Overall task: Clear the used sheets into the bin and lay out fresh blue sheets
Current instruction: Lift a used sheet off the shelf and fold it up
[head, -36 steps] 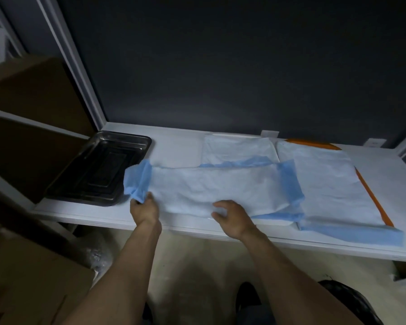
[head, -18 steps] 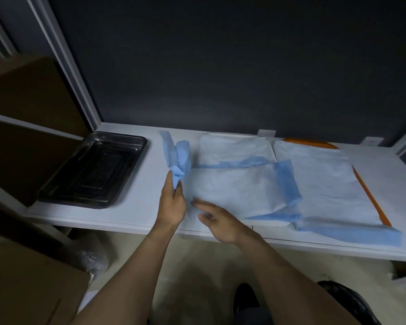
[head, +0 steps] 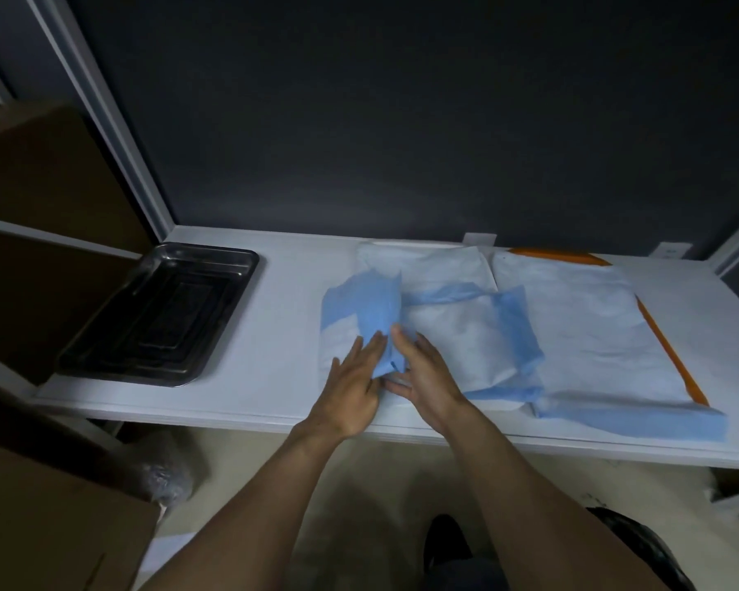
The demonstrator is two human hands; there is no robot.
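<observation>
Blue sheet [head: 380, 311] bunched up at the table's [head: 282, 334] front edge: our left hand [head: 353, 392] presses it flat-fingered and our right hand [head: 429, 379] pinches its near end, squeezing it small to throw away, we'd say. Beyond, a second sheet [head: 572, 326] lies spread, untouched.

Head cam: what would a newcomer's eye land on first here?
First, the crumpled blue sheet, folded over and pressed between the left hand and right hand at the middle of the white shelf. Next, the dark metal tray at the shelf's left end, and the flat sheet on the right, lying over an orange-edged board.
</observation>
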